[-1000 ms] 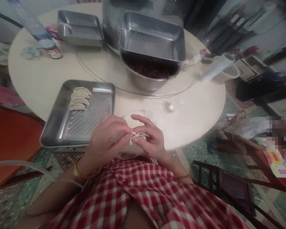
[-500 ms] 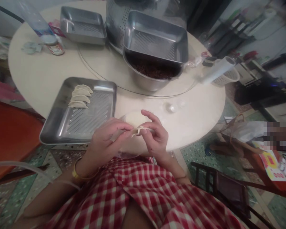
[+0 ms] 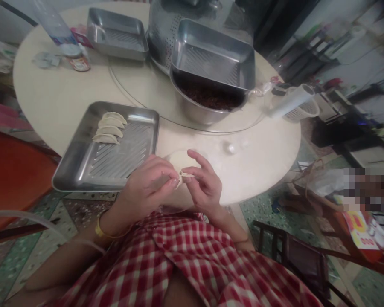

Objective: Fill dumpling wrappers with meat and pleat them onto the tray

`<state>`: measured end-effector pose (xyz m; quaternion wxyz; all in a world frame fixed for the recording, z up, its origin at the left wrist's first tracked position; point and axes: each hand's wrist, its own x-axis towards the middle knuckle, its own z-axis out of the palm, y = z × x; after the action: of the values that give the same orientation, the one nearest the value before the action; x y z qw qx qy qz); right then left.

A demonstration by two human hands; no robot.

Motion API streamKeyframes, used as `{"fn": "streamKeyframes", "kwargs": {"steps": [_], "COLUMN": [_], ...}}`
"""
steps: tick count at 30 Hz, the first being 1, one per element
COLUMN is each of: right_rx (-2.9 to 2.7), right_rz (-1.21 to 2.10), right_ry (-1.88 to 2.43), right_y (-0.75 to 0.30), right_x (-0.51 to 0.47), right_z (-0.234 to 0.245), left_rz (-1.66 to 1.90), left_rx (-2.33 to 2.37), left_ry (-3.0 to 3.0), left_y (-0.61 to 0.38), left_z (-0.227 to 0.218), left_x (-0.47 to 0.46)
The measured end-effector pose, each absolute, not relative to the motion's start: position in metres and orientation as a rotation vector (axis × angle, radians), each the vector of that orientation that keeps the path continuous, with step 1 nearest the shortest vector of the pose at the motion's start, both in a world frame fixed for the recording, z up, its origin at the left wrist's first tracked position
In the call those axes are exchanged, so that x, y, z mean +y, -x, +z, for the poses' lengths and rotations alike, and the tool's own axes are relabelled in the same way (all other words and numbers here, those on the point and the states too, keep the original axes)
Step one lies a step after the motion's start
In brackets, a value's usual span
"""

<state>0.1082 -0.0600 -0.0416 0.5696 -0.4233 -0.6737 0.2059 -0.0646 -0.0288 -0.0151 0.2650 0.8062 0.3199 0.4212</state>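
Note:
Between my two hands, just in front of my body, is a partly folded dumpling [image 3: 180, 178]. My left hand [image 3: 152, 181] pinches one edge of it with thumb and fingertips. My right hand [image 3: 205, 183] grips the other end between thumb and index finger, with another finger raised. Below and behind the hands, a round stack of pale dumpling wrappers [image 3: 183, 159] in clear plastic lies at the table edge. To the left, a metal tray [image 3: 124, 166] holds several finished dumplings [image 3: 109, 128] in a row at its upper left.
A steel bowl of dark filling [image 3: 208, 100] stands ahead, with an upper metal tray [image 3: 211, 59] resting on it. Behind are a perforated steel pot [image 3: 161, 38] and another tray [image 3: 118, 38]. A jar [image 3: 78, 62] is left; a plastic basket [image 3: 302, 108] is right; an orange chair [image 3: 16, 179] stands left.
My fingers have shifted slightly along the dumpling's edge, with the left pinch closer to the right hand and the folded part standing up more. The camera view has tilted a little.

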Motion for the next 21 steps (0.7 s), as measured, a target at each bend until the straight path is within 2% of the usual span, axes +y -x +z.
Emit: {"fn": "streamKeyframes", "kwargs": {"steps": [9,21], "right_rx": [-1.606,-1.595], "right_rz": [0.640,0.483], "right_ry": [0.890,0.947], "right_y": [-0.1099,-0.1068], "right_x": [-0.0604,-0.0593], "right_z": [-0.0382,-0.0390], "left_rz": [1.210,1.179], "left_rx": [0.904,0.938], "left_ry": [-2.227,-2.073], "left_y": [0.0679,0.0657], "left_z": [-0.0168,-0.0201], "left_x": [-0.0317,-0.0355]}}
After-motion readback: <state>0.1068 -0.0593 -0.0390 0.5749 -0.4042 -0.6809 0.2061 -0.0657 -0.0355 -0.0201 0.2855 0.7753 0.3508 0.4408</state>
